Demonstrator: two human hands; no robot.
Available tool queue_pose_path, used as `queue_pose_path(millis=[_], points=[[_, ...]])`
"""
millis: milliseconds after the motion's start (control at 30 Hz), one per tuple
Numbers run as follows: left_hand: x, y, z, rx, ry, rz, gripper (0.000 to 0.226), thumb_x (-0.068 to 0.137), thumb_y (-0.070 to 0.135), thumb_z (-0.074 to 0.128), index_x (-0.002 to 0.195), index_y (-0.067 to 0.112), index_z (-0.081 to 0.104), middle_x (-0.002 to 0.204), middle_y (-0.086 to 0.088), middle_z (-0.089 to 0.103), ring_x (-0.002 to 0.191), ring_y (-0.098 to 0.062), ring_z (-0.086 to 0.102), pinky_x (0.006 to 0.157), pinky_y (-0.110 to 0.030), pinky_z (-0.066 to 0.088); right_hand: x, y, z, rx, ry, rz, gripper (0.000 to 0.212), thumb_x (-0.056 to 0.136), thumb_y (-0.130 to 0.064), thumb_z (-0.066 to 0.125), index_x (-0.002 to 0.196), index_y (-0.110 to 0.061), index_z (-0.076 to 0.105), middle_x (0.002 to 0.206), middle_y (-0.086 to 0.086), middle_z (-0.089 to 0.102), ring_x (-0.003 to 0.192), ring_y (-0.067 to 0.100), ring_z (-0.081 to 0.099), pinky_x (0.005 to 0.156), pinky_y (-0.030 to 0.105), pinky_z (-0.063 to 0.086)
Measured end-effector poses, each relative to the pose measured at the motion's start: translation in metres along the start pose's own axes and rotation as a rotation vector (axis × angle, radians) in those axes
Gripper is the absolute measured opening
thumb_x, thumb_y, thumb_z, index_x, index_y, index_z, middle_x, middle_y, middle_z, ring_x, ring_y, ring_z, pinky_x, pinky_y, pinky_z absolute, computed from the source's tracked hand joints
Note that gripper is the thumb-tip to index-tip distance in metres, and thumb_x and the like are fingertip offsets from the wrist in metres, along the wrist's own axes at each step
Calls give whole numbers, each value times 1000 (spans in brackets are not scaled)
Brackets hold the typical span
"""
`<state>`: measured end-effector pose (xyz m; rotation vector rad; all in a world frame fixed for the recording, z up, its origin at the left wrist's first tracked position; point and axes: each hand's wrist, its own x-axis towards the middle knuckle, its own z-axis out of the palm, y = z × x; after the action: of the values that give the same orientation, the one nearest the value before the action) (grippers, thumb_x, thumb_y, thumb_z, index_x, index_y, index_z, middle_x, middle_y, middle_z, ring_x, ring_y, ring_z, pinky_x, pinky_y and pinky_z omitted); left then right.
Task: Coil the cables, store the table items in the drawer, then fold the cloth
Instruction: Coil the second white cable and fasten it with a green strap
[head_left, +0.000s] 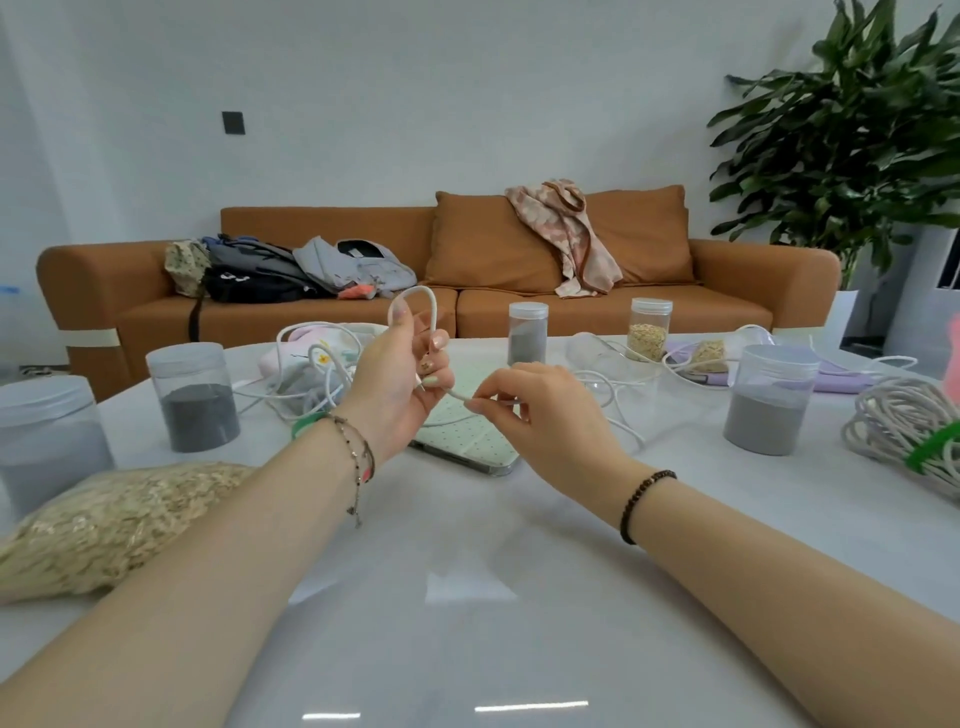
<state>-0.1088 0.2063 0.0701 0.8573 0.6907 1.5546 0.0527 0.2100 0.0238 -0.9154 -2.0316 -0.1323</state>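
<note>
We hold one white cable (415, 306) above the middle of the table (467, 597): our left hand (400, 384) grips a first small loop of it that stands up over the fingers, and our right hand (540, 410) pinches the free length just beside, feeding it across. We judge the task to be in its early part — only one loop is formed, and more white cable (311, 364) lies tangled toward the far left edge, with another strand (618, 410) running loose to the right of our hands. Near the right edge a rope bundle (914, 431) is already gathered with a green tie (935, 447). The items are not yet stored: jars of grey powder (200, 397) and (769, 400), a jar of oats (649, 330), a bag of oats (104, 525) at the near left edge, a dotted green case (467, 431). No drawer is visible. A lilac cloth (836, 374) lies unfolded at the far right. The surface is glossy white; behind it stands an orange sofa (519, 291) and a large plant (852, 140).
</note>
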Motion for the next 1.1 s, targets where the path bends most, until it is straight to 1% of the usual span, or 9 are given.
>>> queue_pose_path(millis=[167,367,433,467,533,633,733,867,1100], points=[[-5,0,-3,146,44,64,23,106,33,46,101,13,57,61,7,40,47,-3,35,47,-16,37,2,10,-7,13,-68,-23,28,91,-40,69,77,-17,69,67,-10,55,64,8,51,65,19,31],[8,48,-38,-226,185,244,24,108,27,40,90,15,51,62,4,39,48,-6,36,56,-19,47,2,20,-16,68,-141,33,24,102,-29,54,85,-14,61,74,-11,53,71,5,50,62,23,36],[7,40,-36,-147,141,190,24,108,28,40,92,16,52,60,5,42,49,-6,41,63,-25,56,2,22,-17,87,-109,31,21,102,-26,55,89,-12,65,77,-8,54,75,7,50,65,25,38],[5,33,-33,-48,112,156,24,109,29,39,92,17,52,61,6,42,49,-6,40,56,-22,53,2,22,-17,100,-82,18,20,101,-25,56,92,-11,67,79,-6,54,76,9,50,66,26,40],[2,19,-24,190,29,109,26,109,33,35,90,20,46,65,7,38,48,-4,31,40,-14,32,3,23,-18,108,-28,-13,18,100,-24,59,96,-11,71,82,-2,56,77,12,51,69,29,44],[-1,6,-19,421,-37,51,26,110,31,33,87,23,43,65,9,36,48,-4,26,40,-14,18,8,25,-25,49,0,-134,22,99,-29,60,94,-11,72,84,4,60,79,21,55,70,39,48],[-6,-5,-16,485,-106,-41,23,109,27,38,87,24,46,67,10,40,49,-4,31,39,-14,21,13,26,-31,-41,66,-267,38,96,-43,54,85,-10,70,78,4,60,72,23,53,66,39,47],[-14,-15,-9,535,-188,-172,23,104,35,50,86,20,50,74,6,48,51,-7,36,45,-18,23,12,23,-32,-76,153,-232,44,94,-51,50,81,-12,66,75,-1,59,66,20,52,58,42,48],[-20,-19,-4,596,-339,-334,54,98,60,42,101,9,60,81,-7,65,58,-12,38,54,-23,28,9,20,-35,-230,235,-268,43,95,-51,51,78,-15,65,70,-4,57,57,19,52,50,28,37]])
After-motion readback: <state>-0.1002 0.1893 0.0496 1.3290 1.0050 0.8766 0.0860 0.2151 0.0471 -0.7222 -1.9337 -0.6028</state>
